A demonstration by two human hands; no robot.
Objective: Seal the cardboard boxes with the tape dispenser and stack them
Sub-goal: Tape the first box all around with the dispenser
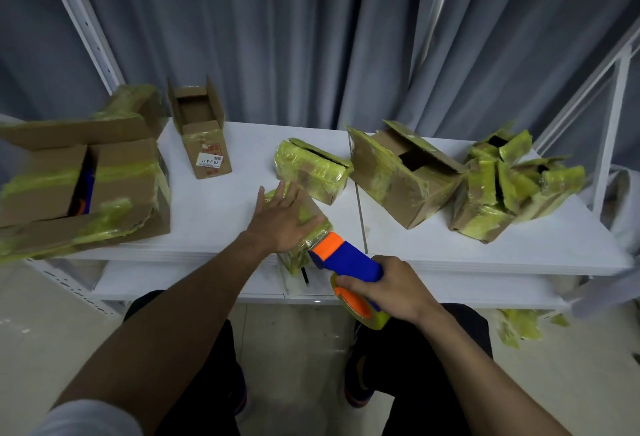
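— Which box is being worked on?
— The small box (293,257), at the near edge of the white table (214,214), right in front of the person. It's already wrapped in a good deal of yellow-green tape.
— And the hands?
— The left hand (282,219) lies flat on top of that box, fingers straight and spread, pressing down and curled round nothing. The right hand (391,288) is off the box's near right corner, fingers wrapped tight round the blue handle of the tape dispenser (349,259). The dispenser's orange head and toothed blade touch the box's near end, just beside the left palm. The tape roll (363,311) sits at the low end, under the right hand, out past the table's edge.
— What else is about?
— Just behind the small box there's a squat box (311,172) covered in tape, with its top gaping. I can't tell whether the two touch. Behind and to the left stands a narrow carton (204,144), flaps up, with a white label on its side. Well off to the left is a big open box (114,186) with something blue and orange inside, though I can't make out what. To the right of the small box is a medium box (401,176) with loose flaps. Close against its far side is a crumpled box (502,189) bristling with tape ends.
— And behind?
— A grey curtain (277,37) hangs behind the lot.
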